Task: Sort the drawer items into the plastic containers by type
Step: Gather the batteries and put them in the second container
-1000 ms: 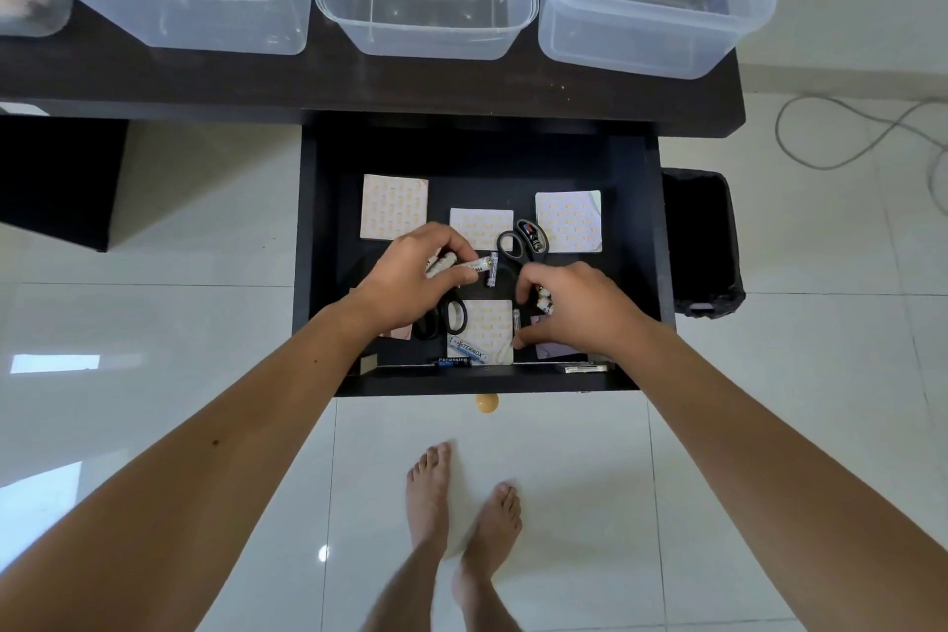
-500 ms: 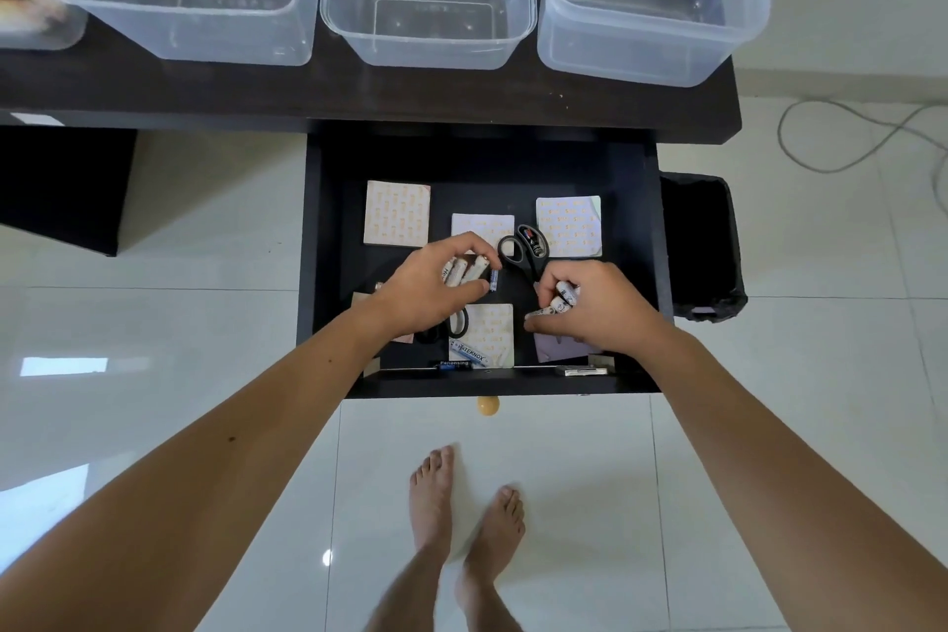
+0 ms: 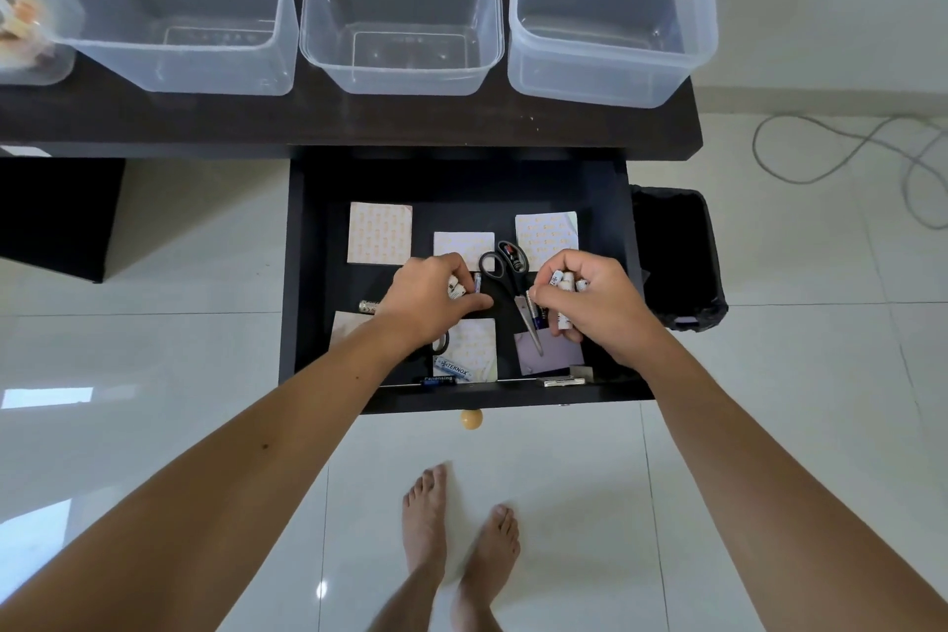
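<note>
Clear containers (image 3: 400, 26) above the drawer (image 3: 308, 272) sit mostly empty; both hands' fingers (image 3: 559, 267) clutch batteries (image 3: 567, 282) inside it; scissors (image 3: 513, 282) and paper squares (image 3: 379, 232) remain.

The dark desk (image 3: 461, 128) carries a row of clear plastic containers (image 3: 400, 26), the leftmost holding something blurred, perhaps small packets. In the open drawer (image 3: 302, 272) below, patterned paper squares (image 3: 379, 232) lie beyond the closed hands, black-handled scissors (image 3: 505, 262) between them, one battery (image 3: 368, 307) just left of the left hand, more squares and a battery (image 3: 438, 379) nearer the front wall.
</note>
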{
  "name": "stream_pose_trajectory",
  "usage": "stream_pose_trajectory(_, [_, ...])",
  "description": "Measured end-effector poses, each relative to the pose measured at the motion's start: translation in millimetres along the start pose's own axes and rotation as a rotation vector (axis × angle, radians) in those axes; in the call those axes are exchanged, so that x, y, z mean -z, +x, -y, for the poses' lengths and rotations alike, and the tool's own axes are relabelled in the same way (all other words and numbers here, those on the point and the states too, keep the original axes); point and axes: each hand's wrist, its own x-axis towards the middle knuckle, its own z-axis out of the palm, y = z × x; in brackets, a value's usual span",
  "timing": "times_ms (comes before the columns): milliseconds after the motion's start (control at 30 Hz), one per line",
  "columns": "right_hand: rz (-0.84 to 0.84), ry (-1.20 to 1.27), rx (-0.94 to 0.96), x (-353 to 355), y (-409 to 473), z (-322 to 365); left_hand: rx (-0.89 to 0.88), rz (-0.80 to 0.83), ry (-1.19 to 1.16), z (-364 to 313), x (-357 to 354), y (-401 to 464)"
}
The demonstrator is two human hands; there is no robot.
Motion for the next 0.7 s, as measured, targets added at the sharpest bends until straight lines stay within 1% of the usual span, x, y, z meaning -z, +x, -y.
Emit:
stream_pose_trajectory(100, [-0.016, 0.060, -0.036, 0, 1, -1, 0.057, -0.035, 0.113, -5, -6, 3])
stream_pose_trajectory(200, [0.004, 0.050, -0.041, 0, 4, -1, 0.074, -0.054, 0.167, -7, -11, 4])
stream_pose_trajectory(300, [0.031, 0.055, -0.050, -4, 8, 1, 0.055, -0.060, 0.149, -6, -11, 4])
stream_pose_trajectory(400, [0.006, 0.058, -0.021, -8, 15, -1, 0.032, -0.044, 0.072, -2, -4, 1])
stream_pose_trajectory(467, [-0.049, -0.009, 0.011, -11, 22, -4, -0.011, -0.020, 0.010, 2, 4, -4])
stream_pose_trajectory(533, [-0.126, -0.133, 0.043, -16, 30, -7, -0.039, -0.018, -0.041, 7, 10, -12])
stream_pose_trajectory(700, [-0.257, -0.333, 0.154, -30, 45, -10, -0.011, -0.078, -0.166, 20, 18, -23])
